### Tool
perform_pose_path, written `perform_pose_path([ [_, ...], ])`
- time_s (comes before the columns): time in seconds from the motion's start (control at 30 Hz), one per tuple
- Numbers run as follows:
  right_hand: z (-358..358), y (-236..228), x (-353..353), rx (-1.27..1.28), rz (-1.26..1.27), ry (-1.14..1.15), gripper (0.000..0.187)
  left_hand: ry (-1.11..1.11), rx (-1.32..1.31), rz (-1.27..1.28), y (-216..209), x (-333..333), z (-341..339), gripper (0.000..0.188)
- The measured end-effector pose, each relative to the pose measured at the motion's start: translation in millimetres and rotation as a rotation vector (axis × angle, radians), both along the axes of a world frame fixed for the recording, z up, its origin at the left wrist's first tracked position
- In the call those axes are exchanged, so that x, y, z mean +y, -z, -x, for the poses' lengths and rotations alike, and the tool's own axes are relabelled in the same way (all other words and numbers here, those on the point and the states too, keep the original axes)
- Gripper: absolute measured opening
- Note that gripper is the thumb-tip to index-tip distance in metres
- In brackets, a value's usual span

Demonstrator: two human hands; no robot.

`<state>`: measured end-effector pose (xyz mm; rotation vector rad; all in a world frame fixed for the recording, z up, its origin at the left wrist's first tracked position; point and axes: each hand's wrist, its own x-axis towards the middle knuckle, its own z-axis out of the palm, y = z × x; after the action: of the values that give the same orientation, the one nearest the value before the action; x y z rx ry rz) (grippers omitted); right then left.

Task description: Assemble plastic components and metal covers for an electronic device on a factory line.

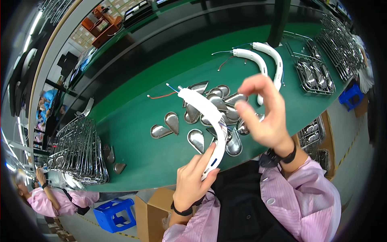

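Observation:
My left hand point(192, 179) is closed around the lower end of a curved white plastic housing point(201, 103), which arches up and to the left over the bench. Thin red and blue wires point(163, 95) stick out of its upper end, and more wires show near its middle. To the right of it my right hand point(268, 117) is raised, thumb and index finger apart, with nothing visible between them. Under the housing lies a loose pile of shiny, drop-shaped metal shells point(196, 139), partly hidden by it. Two more curved white housings point(277, 60) with wires lie beyond my right hand.
The green bench point(133, 161) carries a stack of wire racks point(78, 151) at left and wire baskets point(316, 76) of metal shells at right. A dark post point(279, 24) rises behind. Below are a cardboard box point(155, 209) and a blue stool point(115, 215). Another person point(52, 199) works at far left.

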<state>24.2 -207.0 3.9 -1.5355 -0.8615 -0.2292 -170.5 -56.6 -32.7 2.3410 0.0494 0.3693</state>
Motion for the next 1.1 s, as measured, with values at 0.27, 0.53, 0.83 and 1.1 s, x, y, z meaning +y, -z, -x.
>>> perform_pose_path([
  [0.27, -61, -17, 9, 0.466, 0.519, -0.475, 0.046, 0.455, 0.134, 0.26, -18, 16, 5, 0.064],
  [0.53, -89, -1, 19, 0.768, 0.135, -0.468, 0.029, 0.633, 0.168, 0.461, -7, 32, 12, 0.053],
  [0.83, -121, 41, 12, -0.382, 0.634, -0.078, 0.034, -0.077, -0.082, 1.044, -2, 20, 18, 0.099],
  [1.1, -110, 54, -1, -0.287, 1.206, -0.175, 0.029, 0.001, -0.208, 1.28, -31, 61, -83, 0.06],
])
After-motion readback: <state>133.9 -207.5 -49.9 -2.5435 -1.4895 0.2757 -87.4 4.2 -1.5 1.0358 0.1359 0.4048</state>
